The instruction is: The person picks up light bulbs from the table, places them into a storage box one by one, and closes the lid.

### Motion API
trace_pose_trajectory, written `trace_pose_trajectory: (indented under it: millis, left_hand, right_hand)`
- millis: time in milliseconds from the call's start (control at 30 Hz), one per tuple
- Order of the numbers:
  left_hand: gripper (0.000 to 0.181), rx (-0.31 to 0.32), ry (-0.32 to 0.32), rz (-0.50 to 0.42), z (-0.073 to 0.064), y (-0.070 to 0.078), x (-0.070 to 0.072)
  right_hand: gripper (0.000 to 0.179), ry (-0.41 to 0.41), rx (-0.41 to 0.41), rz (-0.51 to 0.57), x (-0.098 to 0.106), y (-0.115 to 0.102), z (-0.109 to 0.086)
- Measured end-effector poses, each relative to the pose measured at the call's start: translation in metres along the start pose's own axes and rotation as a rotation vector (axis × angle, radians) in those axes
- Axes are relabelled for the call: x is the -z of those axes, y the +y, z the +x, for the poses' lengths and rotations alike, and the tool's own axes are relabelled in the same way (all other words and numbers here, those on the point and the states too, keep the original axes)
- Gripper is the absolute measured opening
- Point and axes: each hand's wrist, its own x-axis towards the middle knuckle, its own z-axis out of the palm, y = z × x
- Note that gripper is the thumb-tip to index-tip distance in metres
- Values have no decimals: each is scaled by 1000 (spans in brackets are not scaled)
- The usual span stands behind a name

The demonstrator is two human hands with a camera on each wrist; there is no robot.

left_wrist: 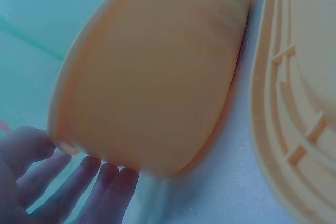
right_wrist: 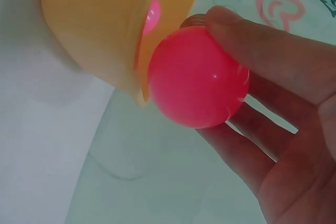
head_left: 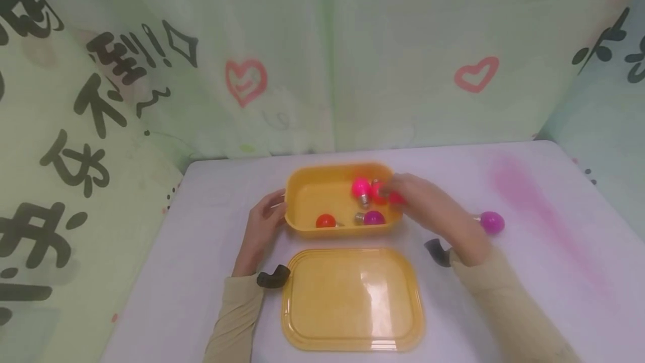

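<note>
A yellow plastic box stands on the table, holding several coloured light bulbs, among them a red-orange bulb, a purple bulb and a pink bulb. My left hand touches the box's left end; in the left wrist view its fairly straight fingers rest against the outer wall. At the right rim, my right hand pinches a pinkish-red light bulb between thumb and fingers. That bulb's metal screw base points toward the inside of the box.
A yellow lid lies flat on the table in front of the box. Right of the box, another purple bulb lies beside my right forearm. Curtains with writing and hearts surround the white table. Black wrist straps show near the sleeves.
</note>
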Motion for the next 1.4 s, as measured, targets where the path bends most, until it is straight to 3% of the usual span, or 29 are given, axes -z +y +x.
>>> trace_pose_trajectory:
  millis: [233, 433, 700, 1000, 1400]
  left_hand:
    - [42, 1, 6, 2, -2, 3, 0]
    - [42, -8, 5, -7, -2, 3, -1]
    - [42, 14, 7, -2, -1, 2, -1]
    - [43, 11, 3, 3, -2, 3, -1]
    - [42, 6, 3, 5, -3, 4, -1]
  right_hand:
    - [44, -33, 5, -25, -9, -1, 15]
    - [38, -11, 38, 43, -17, 1, 18]
    - [36, 9, 81, 21, -27, 5, 23]
    - [32, -2, 44, 87, -34, 5, 30]
    - [17, 20, 129, 19, -41, 7, 38]
